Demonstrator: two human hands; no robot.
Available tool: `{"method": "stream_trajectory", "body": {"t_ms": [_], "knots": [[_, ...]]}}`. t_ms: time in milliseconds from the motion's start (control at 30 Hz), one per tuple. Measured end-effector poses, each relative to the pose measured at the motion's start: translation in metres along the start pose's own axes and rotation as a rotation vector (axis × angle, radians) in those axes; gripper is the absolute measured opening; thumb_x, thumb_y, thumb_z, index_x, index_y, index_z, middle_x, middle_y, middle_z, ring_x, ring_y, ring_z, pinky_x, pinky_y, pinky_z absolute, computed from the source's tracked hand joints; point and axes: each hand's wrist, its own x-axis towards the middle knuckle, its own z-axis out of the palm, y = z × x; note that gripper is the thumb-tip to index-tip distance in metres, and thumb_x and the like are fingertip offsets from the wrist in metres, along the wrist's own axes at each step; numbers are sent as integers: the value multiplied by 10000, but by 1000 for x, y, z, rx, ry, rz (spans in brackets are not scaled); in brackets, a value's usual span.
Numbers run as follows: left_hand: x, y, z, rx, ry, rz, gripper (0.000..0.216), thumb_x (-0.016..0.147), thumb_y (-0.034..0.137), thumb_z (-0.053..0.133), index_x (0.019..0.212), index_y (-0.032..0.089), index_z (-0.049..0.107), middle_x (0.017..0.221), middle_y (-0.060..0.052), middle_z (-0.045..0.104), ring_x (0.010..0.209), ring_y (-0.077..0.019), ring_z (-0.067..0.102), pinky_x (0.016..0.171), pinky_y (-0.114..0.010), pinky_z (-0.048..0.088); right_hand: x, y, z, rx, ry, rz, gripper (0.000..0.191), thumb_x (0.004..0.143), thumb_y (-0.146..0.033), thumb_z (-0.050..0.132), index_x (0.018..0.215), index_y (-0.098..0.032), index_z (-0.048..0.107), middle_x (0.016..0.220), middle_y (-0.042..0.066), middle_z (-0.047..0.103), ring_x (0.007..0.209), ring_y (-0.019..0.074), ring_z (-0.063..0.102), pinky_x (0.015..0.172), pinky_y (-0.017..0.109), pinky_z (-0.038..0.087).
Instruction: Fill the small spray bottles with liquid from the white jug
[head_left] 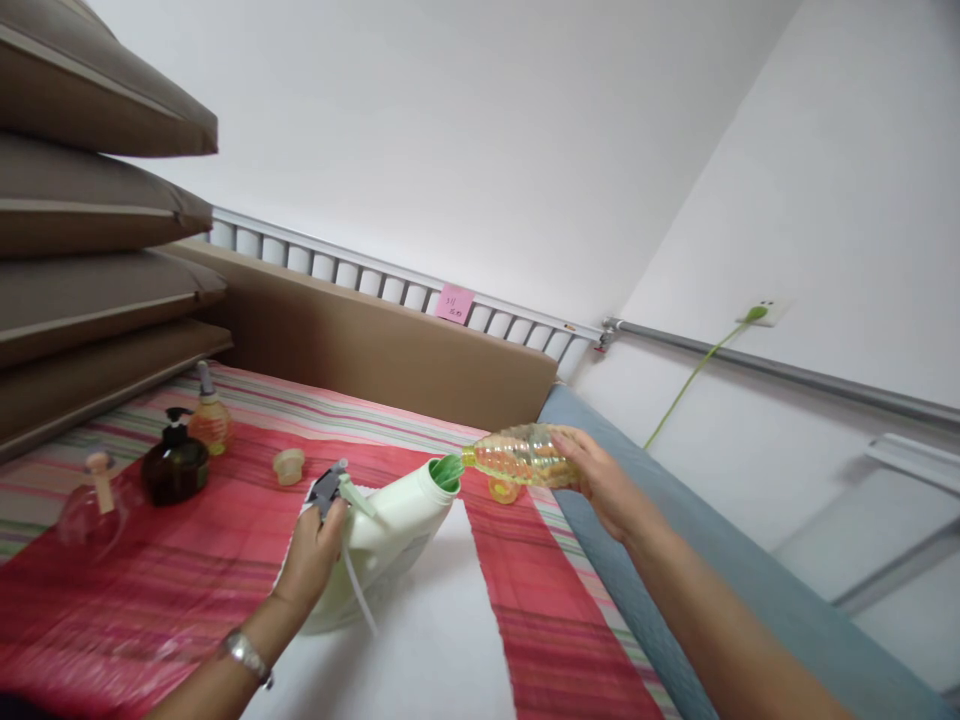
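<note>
My left hand (316, 550) is closed around a grey and pale green spray trigger head (328, 488), its thin white tube hanging down. Right against that hand, a pale green plastic bottle (401, 510) leans to the right with its mouth uncapped; whether my fingers also grip it is hidden. In my right hand (600, 480) is a clear, ribbed bottle of yellowish tint (525, 455), tipped nearly level. Its yellow neck meets the rim of the green bottle's mouth, and liquid appears to run inside.
A dark pump bottle (175, 465), an orange-tinted bottle (211, 420), a clear pink-looking bottle (94, 510) and a pale cap (288, 465) stand left on the striped red cloth (210, 560). A yellow cap-like piece (505, 490) lies behind. Stacked brown cushions (97, 210) rise at left.
</note>
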Motion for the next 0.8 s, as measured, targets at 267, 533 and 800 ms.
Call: {"method": "stream_trajectory", "body": {"t_ms": [267,533,800], "knots": [[0,-3,-2,-2,-9,7,404,786,519,405,494,242,364,408,49,355,425,-141,393,438,-260,289,0,-10,6,-111,-5,-68,420,735,-509,677,1041,-234,590,933,30,692,738,183,635,583,253,483],[1,-2,-4,-29,-9,2,404,771,541,398,512,231,396,437,49,340,433,-135,381,423,-253,289,4,-27,11,-208,-41,-175,535,667,-510,730,1103,-240,574,1065,50,670,1004,262,599,831,350,478],[7,-9,-12,-87,-26,-61,380,756,543,420,570,214,456,484,24,427,470,-144,420,431,-243,341,1,-50,26,-539,-95,-328,556,699,-487,715,1196,-306,546,1172,48,631,1092,314,557,981,477,376]]}}
